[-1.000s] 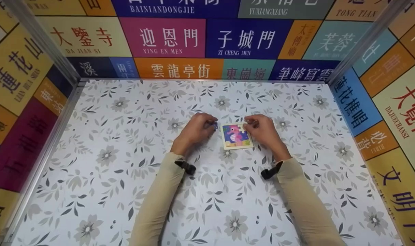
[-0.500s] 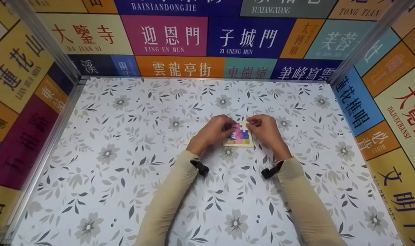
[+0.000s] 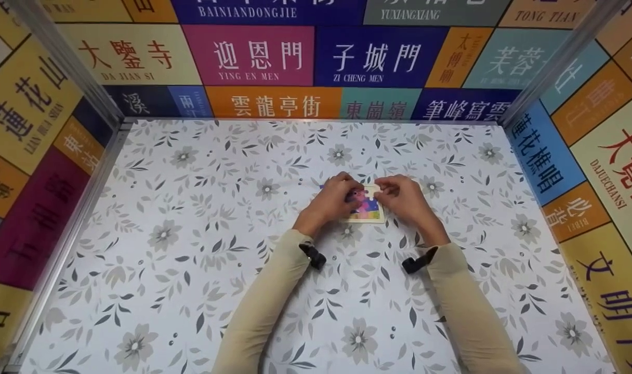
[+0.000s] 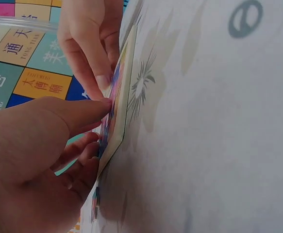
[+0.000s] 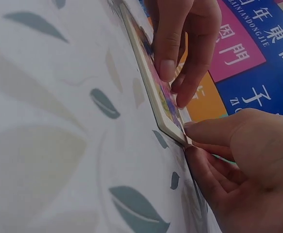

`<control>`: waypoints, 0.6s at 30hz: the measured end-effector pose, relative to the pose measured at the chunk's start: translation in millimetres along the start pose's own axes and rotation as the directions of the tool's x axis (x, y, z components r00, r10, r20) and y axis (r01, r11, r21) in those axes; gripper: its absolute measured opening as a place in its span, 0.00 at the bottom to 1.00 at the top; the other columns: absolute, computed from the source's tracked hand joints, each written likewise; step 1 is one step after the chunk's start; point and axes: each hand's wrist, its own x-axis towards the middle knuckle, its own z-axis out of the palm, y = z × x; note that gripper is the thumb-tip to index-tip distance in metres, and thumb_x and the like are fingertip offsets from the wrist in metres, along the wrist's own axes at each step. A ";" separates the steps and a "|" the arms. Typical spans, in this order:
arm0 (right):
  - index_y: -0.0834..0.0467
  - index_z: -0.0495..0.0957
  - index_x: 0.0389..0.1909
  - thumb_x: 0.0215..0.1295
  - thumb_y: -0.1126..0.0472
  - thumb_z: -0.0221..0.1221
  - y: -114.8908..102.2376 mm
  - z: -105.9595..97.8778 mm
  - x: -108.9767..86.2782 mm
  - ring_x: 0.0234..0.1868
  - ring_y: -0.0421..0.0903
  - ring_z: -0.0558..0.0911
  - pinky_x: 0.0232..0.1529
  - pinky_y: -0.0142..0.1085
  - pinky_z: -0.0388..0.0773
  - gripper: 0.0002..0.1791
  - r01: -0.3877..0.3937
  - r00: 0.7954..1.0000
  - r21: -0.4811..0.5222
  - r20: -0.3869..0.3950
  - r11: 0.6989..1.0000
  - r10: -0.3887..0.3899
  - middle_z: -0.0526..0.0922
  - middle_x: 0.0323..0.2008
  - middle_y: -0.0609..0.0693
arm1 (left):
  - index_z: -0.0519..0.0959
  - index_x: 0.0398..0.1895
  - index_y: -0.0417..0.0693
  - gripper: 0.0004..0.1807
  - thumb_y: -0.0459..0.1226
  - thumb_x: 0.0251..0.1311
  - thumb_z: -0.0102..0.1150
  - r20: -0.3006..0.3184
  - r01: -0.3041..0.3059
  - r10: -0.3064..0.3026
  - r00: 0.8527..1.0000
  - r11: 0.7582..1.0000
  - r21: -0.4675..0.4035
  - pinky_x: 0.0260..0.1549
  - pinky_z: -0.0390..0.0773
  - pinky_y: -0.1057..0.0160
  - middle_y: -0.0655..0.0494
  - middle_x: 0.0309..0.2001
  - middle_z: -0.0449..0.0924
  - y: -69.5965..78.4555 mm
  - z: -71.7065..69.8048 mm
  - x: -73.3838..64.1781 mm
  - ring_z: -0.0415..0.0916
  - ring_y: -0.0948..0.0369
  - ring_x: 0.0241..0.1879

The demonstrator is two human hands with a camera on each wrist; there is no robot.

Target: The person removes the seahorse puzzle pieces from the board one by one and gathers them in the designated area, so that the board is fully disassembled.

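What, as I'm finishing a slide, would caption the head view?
Left hand and right hand at a colourful jigsaw puzzle on a flower-patterned surface.

We see a white table printed with grey flowers, dark leaves and small dots, its far edge running straight across. On it, a little right of the middle, we find a puzzle lying flat, its pale border against the print, one printed flower just beyond its near edge. In the left wrist view we also make out a small coloured piece on the table near the puzzle's corner, its picture too blurred for us
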 end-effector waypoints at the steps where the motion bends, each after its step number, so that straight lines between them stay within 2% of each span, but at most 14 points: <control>1: 0.62 0.85 0.63 0.72 0.65 0.69 0.2 -0.4 -1.3 0.50 0.53 0.87 0.47 0.23 0.79 0.20 0.007 1.000 0.007 0.009 1.000 -0.007 0.85 0.53 0.61 | 0.86 0.63 0.47 0.21 0.41 0.69 0.70 -0.005 -0.002 0.002 1.000 1.000 0.004 0.65 0.75 0.52 0.48 0.59 0.79 0.1 0.9 -0.2 0.78 0.50 0.58; 3: 0.63 0.85 0.63 0.72 0.66 0.68 1.5 -0.8 -3.4 0.51 0.53 0.86 0.47 0.21 0.78 0.20 0.023 1.000 0.016 0.017 1.000 -0.024 0.84 0.54 0.61 | 0.85 0.64 0.46 0.22 0.41 0.70 0.70 0.004 0.008 -0.008 1.000 1.000 -0.005 0.66 0.75 0.51 0.47 0.60 0.79 9.1 -5.3 -4.9 0.77 0.49 0.58; 5: 0.63 0.85 0.62 0.72 0.67 0.67 2.5 -1.3 -4.4 0.52 0.53 0.86 0.48 0.20 0.78 0.19 0.038 0.999 0.019 0.016 0.999 -0.038 0.83 0.55 0.61 | 0.85 0.66 0.46 0.22 0.41 0.72 0.68 0.014 0.014 -0.015 1.000 1.000 0.022 0.66 0.75 0.51 0.47 0.61 0.78 19.6 -12.4 -9.1 0.77 0.49 0.59; 7: 0.62 0.85 0.62 0.73 0.67 0.67 4.3 -1.7 -4.8 0.53 0.53 0.85 0.49 0.21 0.78 0.18 0.048 0.999 0.019 0.013 0.999 -0.048 0.84 0.56 0.60 | 0.85 0.66 0.46 0.22 0.41 0.71 0.68 0.002 0.013 -0.013 1.000 1.000 0.022 0.66 0.75 0.50 0.46 0.61 0.78 20.7 -11.5 -9.4 0.77 0.48 0.59; 9: 0.61 0.86 0.62 0.73 0.66 0.67 5.4 -1.7 -5.3 0.53 0.53 0.86 0.50 0.23 0.78 0.18 0.047 0.999 0.014 0.012 0.999 -0.048 0.84 0.57 0.59 | 0.85 0.65 0.47 0.21 0.42 0.72 0.68 0.018 0.017 -0.018 1.000 0.999 0.052 0.65 0.76 0.49 0.46 0.62 0.78 28.8 -17.0 -11.2 0.78 0.48 0.58; 14: 0.59 0.86 0.62 0.73 0.66 0.68 5.8 -1.4 -5.9 0.54 0.52 0.86 0.54 0.30 0.81 0.19 0.028 1.000 0.021 0.010 0.999 -0.028 0.84 0.59 0.57 | 0.87 0.62 0.52 0.17 0.42 0.74 0.67 0.032 0.012 -0.016 0.999 0.994 0.109 0.56 0.78 0.51 0.47 0.59 0.77 37.2 -22.5 -11.8 0.77 0.51 0.51; 18: 0.59 0.86 0.62 0.73 0.66 0.67 5.7 -0.9 -6.6 0.54 0.53 0.87 0.54 0.30 0.82 0.18 0.030 0.999 0.039 0.009 0.999 -0.031 0.83 0.61 0.58 | 0.87 0.63 0.52 0.17 0.42 0.75 0.66 0.036 0.015 -0.020 0.999 0.993 0.121 0.55 0.79 0.52 0.48 0.58 0.78 39.1 -23.0 -10.5 0.78 0.52 0.51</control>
